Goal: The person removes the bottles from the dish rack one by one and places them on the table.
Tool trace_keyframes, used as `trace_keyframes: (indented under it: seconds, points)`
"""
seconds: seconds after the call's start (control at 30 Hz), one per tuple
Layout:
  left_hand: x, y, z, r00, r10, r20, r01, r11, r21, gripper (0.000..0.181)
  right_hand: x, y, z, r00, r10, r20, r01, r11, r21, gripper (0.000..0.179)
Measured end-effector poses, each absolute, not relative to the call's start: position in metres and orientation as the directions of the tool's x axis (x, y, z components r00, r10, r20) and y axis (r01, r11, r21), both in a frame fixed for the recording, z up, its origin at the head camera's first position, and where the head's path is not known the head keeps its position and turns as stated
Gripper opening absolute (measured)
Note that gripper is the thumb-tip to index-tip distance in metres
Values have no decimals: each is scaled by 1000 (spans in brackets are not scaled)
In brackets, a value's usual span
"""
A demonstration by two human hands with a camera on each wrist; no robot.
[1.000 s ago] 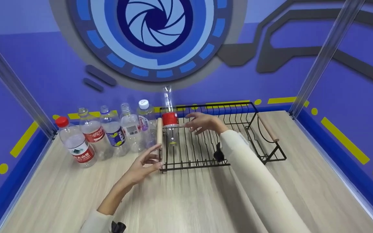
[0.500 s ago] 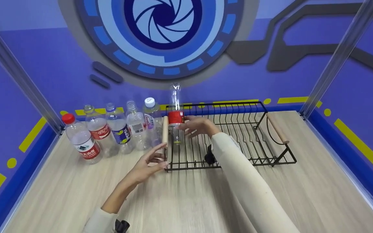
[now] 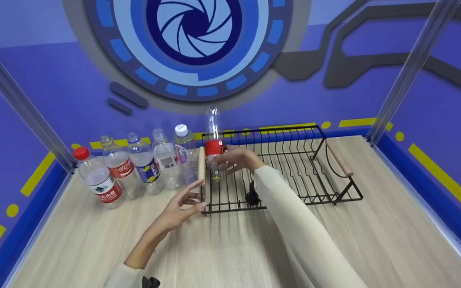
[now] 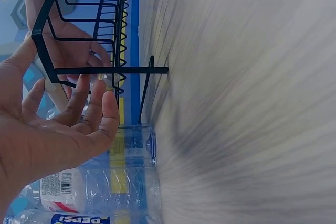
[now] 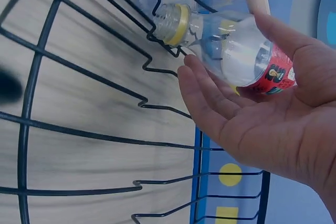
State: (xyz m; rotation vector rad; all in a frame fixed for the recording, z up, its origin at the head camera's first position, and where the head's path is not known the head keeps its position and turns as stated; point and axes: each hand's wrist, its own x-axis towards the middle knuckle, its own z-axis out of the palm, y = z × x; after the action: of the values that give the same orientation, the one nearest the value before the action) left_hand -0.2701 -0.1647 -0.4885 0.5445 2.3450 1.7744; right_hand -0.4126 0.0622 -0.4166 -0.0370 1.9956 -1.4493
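A clear plastic bottle with a red label (image 3: pixel 214 147) stands upside down at the left end of the black wire rack (image 3: pixel 238 209). My right hand (image 3: pixel 236 159) holds it just below the label. In the right wrist view, the bottle (image 5: pixel 231 51) lies between thumb and fingers, its yellow-ringed neck (image 5: pixel 176 24) down among the rack's wires. My left hand (image 3: pixel 180 208) is at the rack's front left corner, its fingertips at the frame near the wooden handle (image 3: pixel 201 164). The left wrist view shows this hand's loosely bent fingers (image 4: pixel 107 114) against the rack's end bar.
Left of the rack, several clear bottles stand upright in a row, one with a red cap (image 3: pixel 98 180) and one with a white cap (image 3: pixel 182 140). A second wooden handle (image 3: pixel 338 157) is at the rack's right end. A blue-purple wall (image 3: pixel 286 100) rises behind the table (image 3: pixel 222 248).
My right hand has moved left, from beside the inverted bottle onto it, and now holds it. The left hand keeps its place at the rack's corner. The head view has shifted slightly.
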Motion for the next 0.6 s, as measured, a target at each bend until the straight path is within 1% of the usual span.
trace_keyframes:
  seconds: [0.2, 0.37, 0.47, 0.6]
  points:
    - [-269, -163, -491, -920, 377, 105, 198, 218, 956, 70, -407, 68, -410, -789, -370, -490, 352, 382, -854, 92]
    - [-269, -163, -491, -924, 369, 98, 187, 215, 958, 70, -403, 78, -403, -775, -392, -496, 373, 350, -859, 90]
    - [-269, -164, -490, -923, 372, 98, 189, 216, 958, 70, -402, 86, -398, -778, -395, -488, 363, 351, -863, 89]
    - [-268, -165, -488, -924, 370, 94, 187, 224, 956, 70, -402, 97, -390, -782, -408, -471, 343, 349, -872, 82]
